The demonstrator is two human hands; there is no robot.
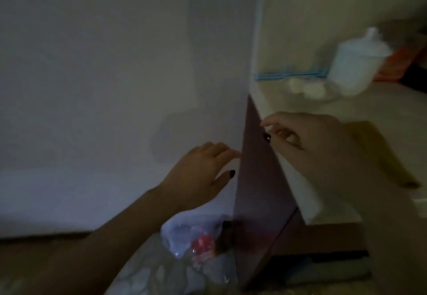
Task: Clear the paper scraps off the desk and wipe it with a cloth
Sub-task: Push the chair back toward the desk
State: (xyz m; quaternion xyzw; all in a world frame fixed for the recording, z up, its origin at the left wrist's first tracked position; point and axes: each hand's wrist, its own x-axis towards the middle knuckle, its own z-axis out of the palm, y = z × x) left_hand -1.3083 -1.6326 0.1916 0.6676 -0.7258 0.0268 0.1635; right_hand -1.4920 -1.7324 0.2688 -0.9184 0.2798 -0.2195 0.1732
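The frame is dim and blurred. The desk (277, 100) has a cream top and a dark side panel (256, 174). My right hand (307, 137) rests at the desk's left edge with its fingers curled toward the thumb; I cannot make out anything between them. Lower down, my left hand (203, 177) hovers beside the side panel with its fingers spread and nothing in it. White crumpled paper scraps (307, 88) lie at the back of the desk near the wall. No cloth is visible.
A white lidded container (355, 64) stands at the back of the desk, with something orange (397, 64) behind it. A blue strip (288, 75) runs along the wall's base. On the floor below my left hand sits a plastic bag (194, 239) holding red bits.
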